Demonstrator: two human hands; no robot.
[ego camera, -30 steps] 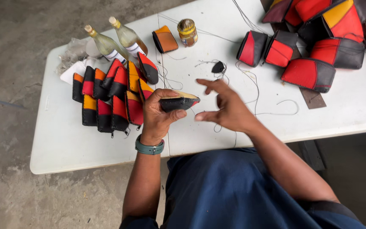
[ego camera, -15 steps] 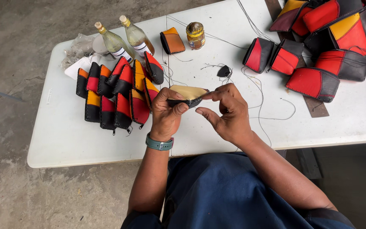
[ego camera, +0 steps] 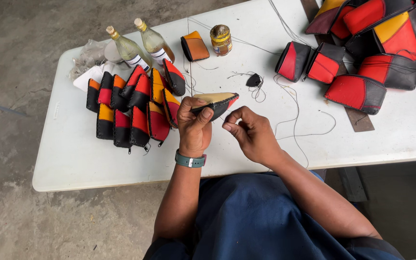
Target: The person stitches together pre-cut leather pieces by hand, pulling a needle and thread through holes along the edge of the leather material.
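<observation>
While the small leather pouch (ego camera: pixel 216 102) sits above the white table (ego camera: pixel 246 144), the left hand (ego camera: pixel 194 126) grips it tight (thumb on top), right hand (ego camera: pixel 251 132) pinched shut beside it, finished pouches (ego camera: pixel 131 108) nearby.

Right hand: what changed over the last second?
The right hand came in from an open spread beside the pouch to a pinch just below its edge. The left hand kept its grip on the pouch. The pouches on the table lie as before.
</observation>
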